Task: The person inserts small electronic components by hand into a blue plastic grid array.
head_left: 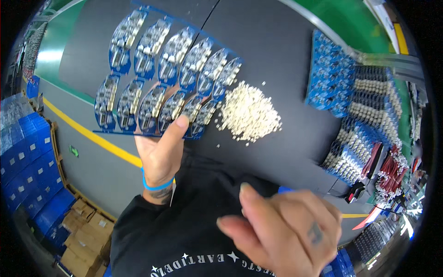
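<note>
Nearest of all, the right hand (290,231) was held up in front of the black garment (198,207), off the table. Its thumb and forefinger tips stood apart with a visible gap; the other fingers were curled, and whether they enclosed anything could not be told.

Farther off and to the left, the left hand (161,159), with a blue band (158,186) at the wrist, was clamped on a panel of circuit boards (171,55). The thumb lay over the near row, the fingers underneath, partly seen through the gaps. The panel, two rows of six curved boards between blue rails, was held tilted above the left part of the dark table (272,37).

Just right of the panel, a loose heap of small cream parts (249,111) lay on the table, with a few strays around it. At the far right, blue boards (330,69) were noted beside bundled red wires (392,173).
</note>
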Tool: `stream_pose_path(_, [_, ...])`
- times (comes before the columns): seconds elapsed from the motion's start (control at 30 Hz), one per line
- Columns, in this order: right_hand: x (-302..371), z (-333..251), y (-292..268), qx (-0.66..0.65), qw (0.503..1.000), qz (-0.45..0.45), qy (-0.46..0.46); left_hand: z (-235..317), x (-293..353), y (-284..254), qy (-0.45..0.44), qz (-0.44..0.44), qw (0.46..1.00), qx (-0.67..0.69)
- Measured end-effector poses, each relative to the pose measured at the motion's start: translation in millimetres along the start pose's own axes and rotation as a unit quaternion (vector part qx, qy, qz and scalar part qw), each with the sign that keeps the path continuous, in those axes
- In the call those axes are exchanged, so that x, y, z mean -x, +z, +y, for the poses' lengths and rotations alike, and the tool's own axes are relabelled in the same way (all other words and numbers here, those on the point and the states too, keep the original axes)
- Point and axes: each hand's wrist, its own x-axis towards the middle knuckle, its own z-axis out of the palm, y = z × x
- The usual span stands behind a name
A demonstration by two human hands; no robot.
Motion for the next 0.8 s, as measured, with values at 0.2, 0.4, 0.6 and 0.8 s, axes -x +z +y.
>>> stream_pose_path(0.2, [-2, 1, -7, 0.012, 0.998, -0.058, -0.028, -9, 4, -4, 0.019, 0.016, 1.000, -0.018])
stream_pose_path(0.4, [18, 7, -1, 0.013, 0.999, -0.051, 0.010, -3, 9, -2, 0.016, 0.048, 0.999, -0.017])
stream_pose_path(0.6, [11, 24, 1, 0.034, 0.998, -0.053, 0.029, -3, 5, -1, 0.015, 0.025, 1.000, -0.005])
stream_pose_path(0.8, [7, 82, 76, -0.261, 0.934, 0.148, 0.193, -11, 14, -6, 0.024, 0.020, 0.999, 0.022])
